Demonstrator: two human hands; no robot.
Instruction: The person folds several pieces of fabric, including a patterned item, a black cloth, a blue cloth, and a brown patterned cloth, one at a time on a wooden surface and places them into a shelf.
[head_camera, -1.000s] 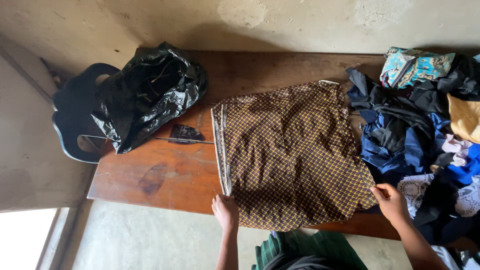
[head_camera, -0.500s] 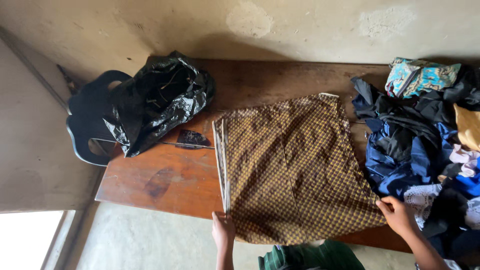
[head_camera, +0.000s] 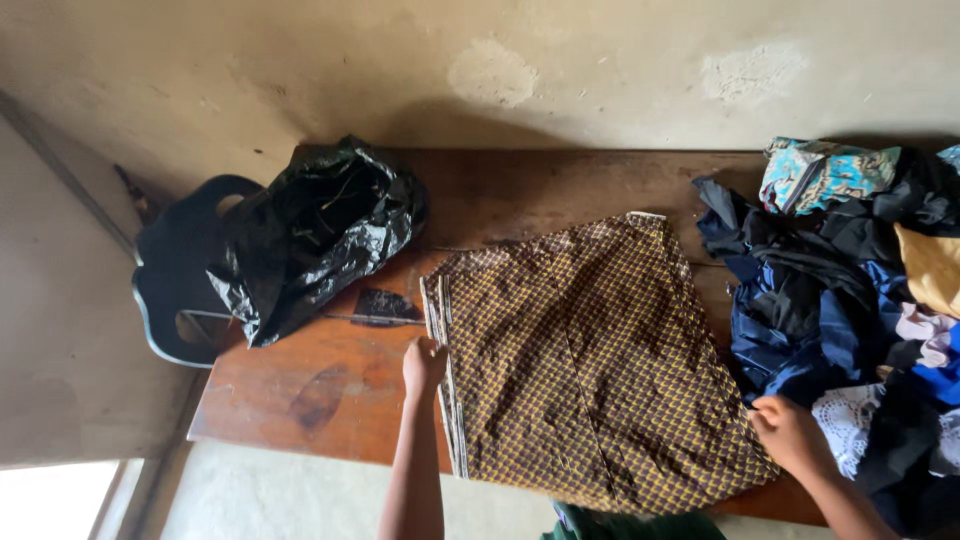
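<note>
1. a folded brown cloth with a small yellow lattice print lies flat on the reddish-brown wooden table, its near edge at the table's front.
2. the left hand rests at the cloth's stacked left edge, fingers together against it; a grip cannot be told.
3. the right hand pinches the cloth's near right corner.
4. a heap of dark blue and black clothes lies just right of the cloth.
5. a crumpled black plastic bag sits at the table's far left.
</note>
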